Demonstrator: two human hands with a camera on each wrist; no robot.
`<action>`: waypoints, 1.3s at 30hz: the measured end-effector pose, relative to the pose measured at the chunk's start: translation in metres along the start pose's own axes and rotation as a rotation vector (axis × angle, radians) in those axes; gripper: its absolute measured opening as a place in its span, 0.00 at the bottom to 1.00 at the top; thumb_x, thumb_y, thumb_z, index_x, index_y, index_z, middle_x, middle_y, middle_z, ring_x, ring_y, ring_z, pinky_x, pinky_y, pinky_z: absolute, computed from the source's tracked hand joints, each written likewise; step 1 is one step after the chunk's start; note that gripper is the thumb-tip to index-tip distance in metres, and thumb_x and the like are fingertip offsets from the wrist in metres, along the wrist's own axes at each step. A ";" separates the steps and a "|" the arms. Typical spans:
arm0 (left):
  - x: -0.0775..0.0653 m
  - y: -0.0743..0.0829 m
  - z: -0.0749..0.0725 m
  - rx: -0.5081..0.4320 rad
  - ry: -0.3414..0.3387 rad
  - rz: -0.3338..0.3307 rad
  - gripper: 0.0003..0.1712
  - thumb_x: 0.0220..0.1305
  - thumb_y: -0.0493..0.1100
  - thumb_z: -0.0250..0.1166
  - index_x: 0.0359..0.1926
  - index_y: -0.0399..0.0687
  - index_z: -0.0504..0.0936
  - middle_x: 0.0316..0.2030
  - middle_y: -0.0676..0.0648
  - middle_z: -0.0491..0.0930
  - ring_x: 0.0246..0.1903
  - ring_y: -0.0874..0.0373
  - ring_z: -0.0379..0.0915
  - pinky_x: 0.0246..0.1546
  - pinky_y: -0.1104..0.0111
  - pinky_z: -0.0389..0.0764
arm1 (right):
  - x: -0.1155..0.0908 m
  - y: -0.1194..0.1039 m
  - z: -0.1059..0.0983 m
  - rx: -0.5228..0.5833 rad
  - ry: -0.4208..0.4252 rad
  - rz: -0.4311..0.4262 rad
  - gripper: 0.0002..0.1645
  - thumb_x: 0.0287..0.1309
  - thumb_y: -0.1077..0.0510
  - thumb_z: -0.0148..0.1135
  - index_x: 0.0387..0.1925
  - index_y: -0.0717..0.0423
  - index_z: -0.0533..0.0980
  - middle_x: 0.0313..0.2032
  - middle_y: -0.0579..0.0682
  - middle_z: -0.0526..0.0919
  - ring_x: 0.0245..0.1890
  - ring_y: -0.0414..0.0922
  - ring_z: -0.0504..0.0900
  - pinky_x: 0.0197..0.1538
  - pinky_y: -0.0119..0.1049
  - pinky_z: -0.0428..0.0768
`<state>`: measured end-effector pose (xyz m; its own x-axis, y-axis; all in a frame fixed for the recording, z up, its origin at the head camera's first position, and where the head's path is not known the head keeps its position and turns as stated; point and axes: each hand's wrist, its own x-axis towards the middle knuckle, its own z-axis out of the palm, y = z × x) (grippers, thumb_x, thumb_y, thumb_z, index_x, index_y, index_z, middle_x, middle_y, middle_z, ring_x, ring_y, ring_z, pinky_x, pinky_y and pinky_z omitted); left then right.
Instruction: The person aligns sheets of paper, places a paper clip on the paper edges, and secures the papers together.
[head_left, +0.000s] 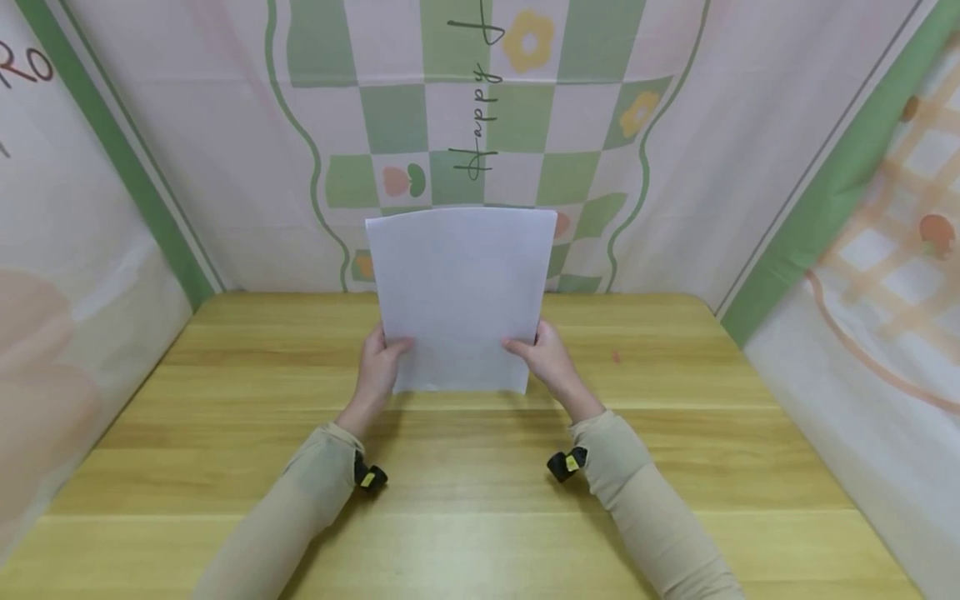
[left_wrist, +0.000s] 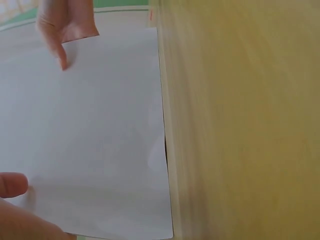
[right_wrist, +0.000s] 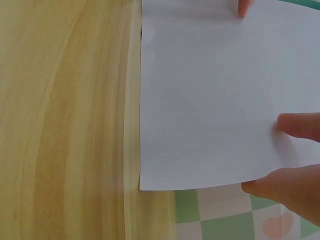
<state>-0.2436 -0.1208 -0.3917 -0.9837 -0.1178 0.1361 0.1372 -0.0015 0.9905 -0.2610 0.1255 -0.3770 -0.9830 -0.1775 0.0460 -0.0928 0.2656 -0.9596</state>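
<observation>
Between both hands stands white paper (head_left: 463,292), held upright over the wooden table with its broad face toward me. My left hand (head_left: 380,364) grips the left edge low down, thumb on the near face and the fingers hidden behind. On the opposite edge my right hand (head_left: 546,360) grips at about the same height, its thumb also flat on the near face. In the left wrist view the paper (left_wrist: 100,130) looks blank, with its lower edge close over the tabletop. The right wrist view shows the same paper (right_wrist: 215,100), slightly bowed, and the right thumb (right_wrist: 300,125) pressing on it.
The wooden table (head_left: 465,533) spreads out below and around the hands. A small reddish mark (head_left: 617,357) lies on it at the right. Behind hangs a green-and-white checked cloth (head_left: 487,108), with more printed cloth at both sides. Each wrist carries a small black camera (head_left: 370,478).
</observation>
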 end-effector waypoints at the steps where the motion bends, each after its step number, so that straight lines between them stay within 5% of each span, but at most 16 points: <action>1: 0.000 0.000 0.000 0.002 0.001 -0.003 0.27 0.59 0.29 0.54 0.62 0.31 0.66 0.60 0.34 0.70 0.62 0.44 0.65 0.66 0.55 0.61 | 0.000 0.000 0.000 0.005 -0.003 -0.003 0.32 0.60 0.64 0.58 0.64 0.69 0.59 0.62 0.66 0.68 0.63 0.60 0.67 0.66 0.52 0.65; 18: -0.003 0.002 0.000 0.011 -0.006 -0.021 0.25 0.61 0.32 0.55 0.61 0.34 0.67 0.58 0.35 0.73 0.59 0.45 0.69 0.63 0.54 0.65 | -0.001 0.003 -0.002 0.010 -0.026 -0.056 0.32 0.59 0.66 0.59 0.64 0.67 0.61 0.61 0.66 0.69 0.63 0.61 0.68 0.64 0.54 0.66; 28: -0.002 -0.002 -0.006 0.088 -0.076 -0.023 0.26 0.62 0.31 0.53 0.63 0.34 0.66 0.61 0.36 0.70 0.63 0.45 0.65 0.66 0.54 0.61 | -0.004 0.010 -0.008 -0.155 -0.089 0.005 0.30 0.60 0.66 0.57 0.63 0.70 0.62 0.60 0.67 0.71 0.60 0.61 0.71 0.62 0.52 0.69; 39: -0.004 -0.006 -0.012 0.223 -0.155 -0.124 0.26 0.65 0.31 0.51 0.64 0.30 0.64 0.62 0.33 0.68 0.63 0.40 0.64 0.64 0.51 0.64 | -0.005 0.014 -0.011 -0.345 -0.190 0.079 0.27 0.56 0.70 0.55 0.58 0.73 0.67 0.55 0.69 0.75 0.55 0.62 0.75 0.58 0.51 0.74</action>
<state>-0.2386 -0.1326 -0.3982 -0.9997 0.0224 -0.0022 0.0026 0.2138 0.9769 -0.2595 0.1408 -0.3872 -0.9456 -0.3071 -0.1074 -0.0974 0.5821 -0.8072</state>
